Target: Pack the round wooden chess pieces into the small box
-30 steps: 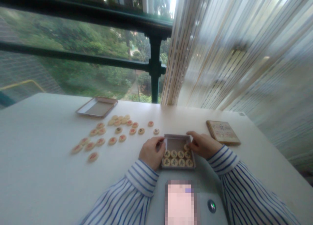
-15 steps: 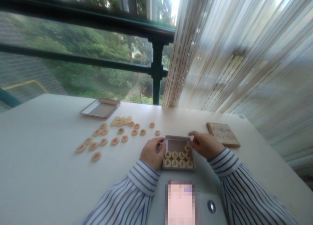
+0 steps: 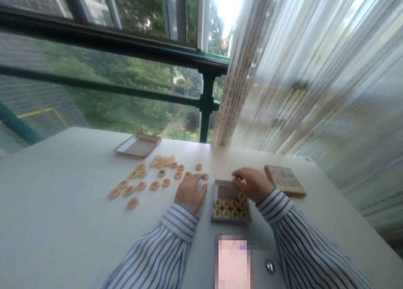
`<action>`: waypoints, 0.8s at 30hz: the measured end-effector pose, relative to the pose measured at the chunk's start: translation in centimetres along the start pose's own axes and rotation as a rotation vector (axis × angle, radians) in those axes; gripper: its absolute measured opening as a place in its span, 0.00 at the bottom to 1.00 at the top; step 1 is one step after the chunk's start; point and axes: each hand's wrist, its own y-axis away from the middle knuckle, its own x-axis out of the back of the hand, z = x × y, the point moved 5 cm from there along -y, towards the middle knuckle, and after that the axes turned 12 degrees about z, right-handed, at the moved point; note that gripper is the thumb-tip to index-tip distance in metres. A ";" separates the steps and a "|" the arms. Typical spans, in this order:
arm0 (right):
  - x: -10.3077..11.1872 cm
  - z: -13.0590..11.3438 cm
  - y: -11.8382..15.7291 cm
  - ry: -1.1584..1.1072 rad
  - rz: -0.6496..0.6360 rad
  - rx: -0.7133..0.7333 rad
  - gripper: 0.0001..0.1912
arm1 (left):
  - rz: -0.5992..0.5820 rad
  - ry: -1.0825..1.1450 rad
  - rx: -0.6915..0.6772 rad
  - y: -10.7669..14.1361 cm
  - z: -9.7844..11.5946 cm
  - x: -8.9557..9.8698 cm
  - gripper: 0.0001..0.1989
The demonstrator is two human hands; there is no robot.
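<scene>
My left hand is open, with thumb and forefinger apart. Its fingertips reach a round wooden xiangqi piece, touching it or just short of it. Over the far right corner of a shallow box hovers my right hand. Its fingers are loosely bent, and nothing shows between them. Inside the box, two rows of black-marked pieces lie at the near side. One more piece sits behind them on the right, partly under the right hand's shadow. The box's far left part shows bare bottom.
Several loose pieces, mostly red-marked, are spread left of my left hand. An upturned lid lies at the back left, a flat printed box at the right. A blurred-out phone-like shape and a dark oval object are in front.
My left hand has let go of the box's left side and stretched left and forward to a loose piece. My right hand has moved left over the box's corner. The view has tilted slightly.
</scene>
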 end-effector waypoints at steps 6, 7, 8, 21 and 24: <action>-1.6 -1.6 -3.1 0.051 -0.128 0.045 0.14 | -0.051 -0.130 -0.071 -1.4 -0.2 -0.2 0.14; -1.9 -1.7 -3.6 0.059 -0.142 0.043 0.14 | -0.068 -0.146 -0.083 -1.5 -0.2 -0.4 0.14; -2.3 -1.8 -3.9 0.065 -0.162 0.050 0.14 | -0.084 -0.156 -0.096 -1.7 -0.2 -0.5 0.14; -4.2 -2.4 -4.9 0.088 -0.199 0.069 0.16 | -0.218 -0.266 -0.096 -2.1 -0.2 -1.8 0.13; -4.3 -2.2 -4.7 0.088 -0.203 0.056 0.16 | -0.242 -0.280 -0.099 -2.1 -0.2 -2.1 0.13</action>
